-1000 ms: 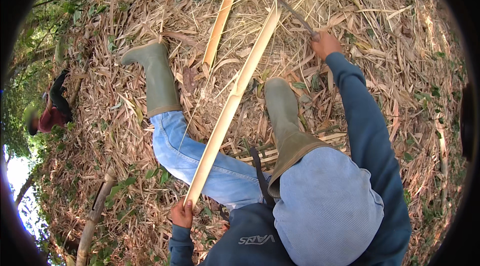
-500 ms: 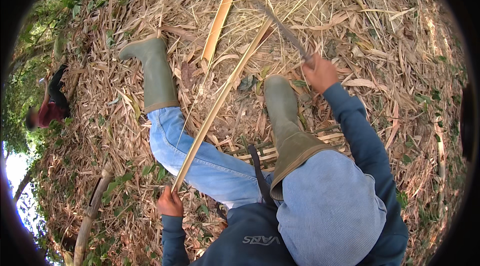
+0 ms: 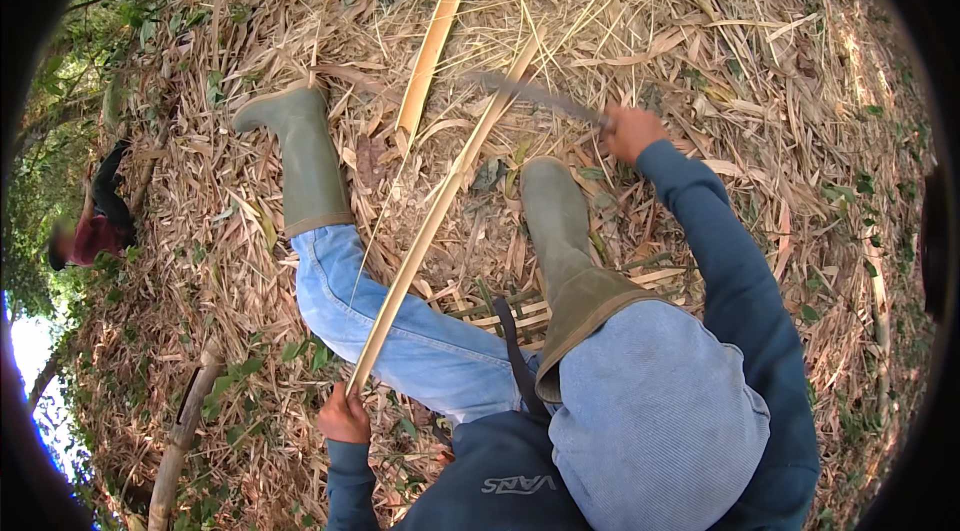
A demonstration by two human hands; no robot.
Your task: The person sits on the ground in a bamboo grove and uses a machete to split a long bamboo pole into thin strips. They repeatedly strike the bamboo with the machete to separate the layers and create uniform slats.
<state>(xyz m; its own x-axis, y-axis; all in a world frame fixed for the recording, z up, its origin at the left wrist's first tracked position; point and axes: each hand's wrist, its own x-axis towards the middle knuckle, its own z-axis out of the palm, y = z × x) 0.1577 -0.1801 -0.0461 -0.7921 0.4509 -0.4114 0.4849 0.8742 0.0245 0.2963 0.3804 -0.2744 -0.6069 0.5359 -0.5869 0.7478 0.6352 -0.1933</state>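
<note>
My left hand (image 3: 343,417) is closed round the near end of a long pale bamboo strip (image 3: 430,216). The strip slants away over my left thigh and up to the right, its far end among shavings on the ground. In my right hand (image 3: 634,134) is the handle of a machete (image 3: 556,103), its blade smeared by motion. That blade points left and crosses the strip near its far end; whether it touches cannot be told. Beyond the strip, a wider split bamboo piece (image 3: 437,41) lies hollow side up on the litter.
My green rubber boots, left (image 3: 313,161) and right (image 3: 555,206), stand on either side of the strip. Pale slats (image 3: 660,276) and a black strap (image 3: 508,341) lie near my legs. A log (image 3: 185,431) rests at lower left. Another person (image 3: 98,234) is at far left.
The machete and my right hand have shifted slightly, the blade swinging down and left onto the line of the strip. My left hand keeps its hold, a little lower.
</note>
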